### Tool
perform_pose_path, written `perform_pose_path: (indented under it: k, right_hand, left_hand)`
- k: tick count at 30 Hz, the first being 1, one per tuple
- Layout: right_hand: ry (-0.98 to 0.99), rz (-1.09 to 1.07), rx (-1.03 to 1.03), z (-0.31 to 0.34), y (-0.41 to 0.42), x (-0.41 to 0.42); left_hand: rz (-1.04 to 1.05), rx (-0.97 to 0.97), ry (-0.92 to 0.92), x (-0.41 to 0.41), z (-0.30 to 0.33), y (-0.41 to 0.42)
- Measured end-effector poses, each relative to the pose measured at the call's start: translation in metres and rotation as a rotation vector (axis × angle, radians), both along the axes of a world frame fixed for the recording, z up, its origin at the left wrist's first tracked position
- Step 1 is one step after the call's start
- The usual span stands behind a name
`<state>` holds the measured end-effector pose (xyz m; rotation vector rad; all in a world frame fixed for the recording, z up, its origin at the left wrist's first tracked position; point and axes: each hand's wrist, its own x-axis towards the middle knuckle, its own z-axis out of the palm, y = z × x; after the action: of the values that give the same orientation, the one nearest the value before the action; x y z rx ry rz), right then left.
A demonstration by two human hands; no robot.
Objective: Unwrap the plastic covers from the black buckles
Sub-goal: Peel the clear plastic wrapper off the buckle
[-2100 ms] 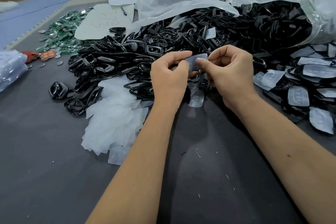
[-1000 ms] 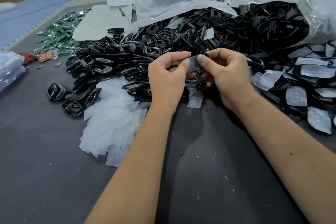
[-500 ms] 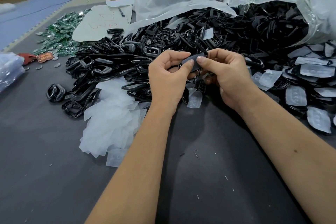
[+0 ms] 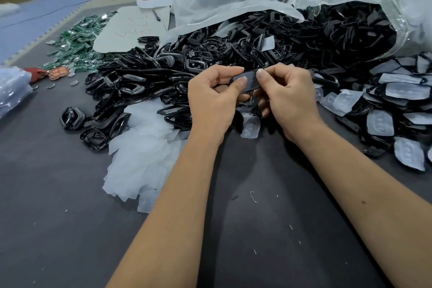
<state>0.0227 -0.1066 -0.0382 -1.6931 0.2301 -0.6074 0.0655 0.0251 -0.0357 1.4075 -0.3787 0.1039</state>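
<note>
Plastic film clung to the buckle (image 4: 248,79) pinched between my left hand (image 4: 211,98) and right hand (image 4: 288,96) (thumbs on top); slick film could slip free.

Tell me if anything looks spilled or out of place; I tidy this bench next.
Nothing looks damaged. Black buckles spill from the torn clear bag across the table, and peeled plastic covers lie heaped beside the left hand. Green pieces are scattered at the far left.

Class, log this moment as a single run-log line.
step: unwrapping | left hand: pinches buckle | right hand: pinches buckle | removed covers: piled left
</note>
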Motion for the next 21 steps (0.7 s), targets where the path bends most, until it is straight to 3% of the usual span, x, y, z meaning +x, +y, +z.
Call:
perform_pose_path:
  k: [12,15,21]
  right_hand:
    - [-0.029,-0.169,-0.249,0.001,-0.003,0.000]
    - [-0.075,-0.193,-0.423,0.003,-0.002,-0.005]
    - [-0.258,0.010,-0.723,0.007,-0.005,-0.009]
  left_hand:
    - [-0.033,0.061,0.070,0.002,0.003,0.002]
    - [-0.017,0.054,0.105,0.001,0.004,0.003]
    - [-0.039,-0.146,0.361,0.006,0.018,0.016]
